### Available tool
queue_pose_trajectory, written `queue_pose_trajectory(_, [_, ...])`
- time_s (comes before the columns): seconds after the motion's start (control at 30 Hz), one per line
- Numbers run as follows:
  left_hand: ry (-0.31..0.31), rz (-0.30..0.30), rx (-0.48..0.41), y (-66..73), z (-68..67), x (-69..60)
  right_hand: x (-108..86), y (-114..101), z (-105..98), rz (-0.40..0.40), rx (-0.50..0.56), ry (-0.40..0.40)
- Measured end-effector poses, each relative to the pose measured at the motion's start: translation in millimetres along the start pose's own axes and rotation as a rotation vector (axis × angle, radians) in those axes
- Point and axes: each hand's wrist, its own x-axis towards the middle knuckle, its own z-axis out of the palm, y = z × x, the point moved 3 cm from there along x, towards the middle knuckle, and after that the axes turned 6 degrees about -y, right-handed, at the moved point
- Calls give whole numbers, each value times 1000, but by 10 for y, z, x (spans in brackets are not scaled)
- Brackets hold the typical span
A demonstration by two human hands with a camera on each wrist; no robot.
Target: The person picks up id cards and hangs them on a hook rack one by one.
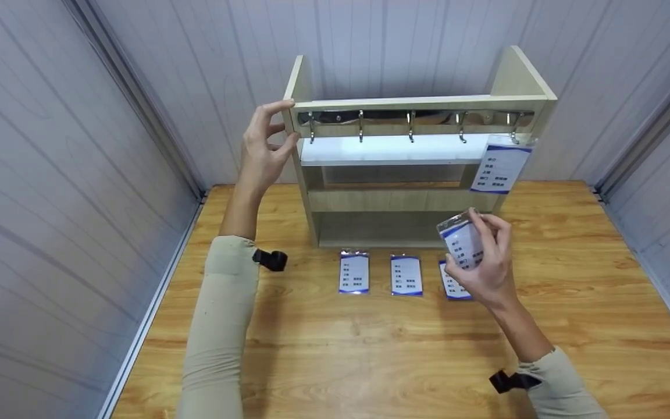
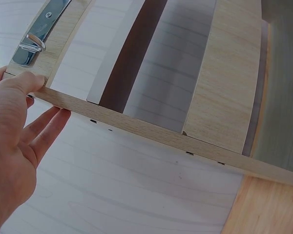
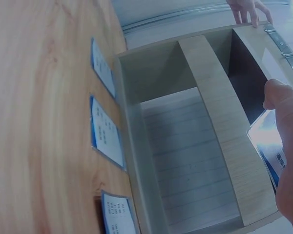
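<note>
My right hand [image 1: 489, 267] pinches a clear badge holder [image 1: 462, 243], with a blue-edged white card inside, between thumb and fingers. It is tilted and held above the table, in front of the shelf's right half. At the upper left corner of the wooden shelf [image 1: 378, 201], my left hand [image 1: 264, 142] grips the side panel, thumb on the front edge in the left wrist view. Another badge holder [image 1: 501, 169] hangs from the rightmost hook of the metal hook rail [image 1: 439, 118]. Badge holders lie on the table: left [image 1: 354, 273], middle [image 1: 406, 276] and right [image 1: 450, 285], partly covered by my right hand.
The shelf stands on a wood-grain table [image 1: 358, 355] near the back wall [image 1: 405, 46]. Several hooks on the rail, left of the hanging badge holder, carry nothing. Panel walls rise at left [image 1: 50, 203] and right [image 1: 655, 174].
</note>
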Motion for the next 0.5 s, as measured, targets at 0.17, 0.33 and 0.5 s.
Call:
queue_pose_trajectory(0.17, [2,6,1,6,1,3,85,-21,-33,-6,14,34])
queue_pose_trajectory(0.33, [-2,7,0,0,1,5,180,-56,-73,-9,12,72])
queue_pose_trajectory(0.5, [0,5,-2,1,0,2,298,-109,-109,-24,8,113])
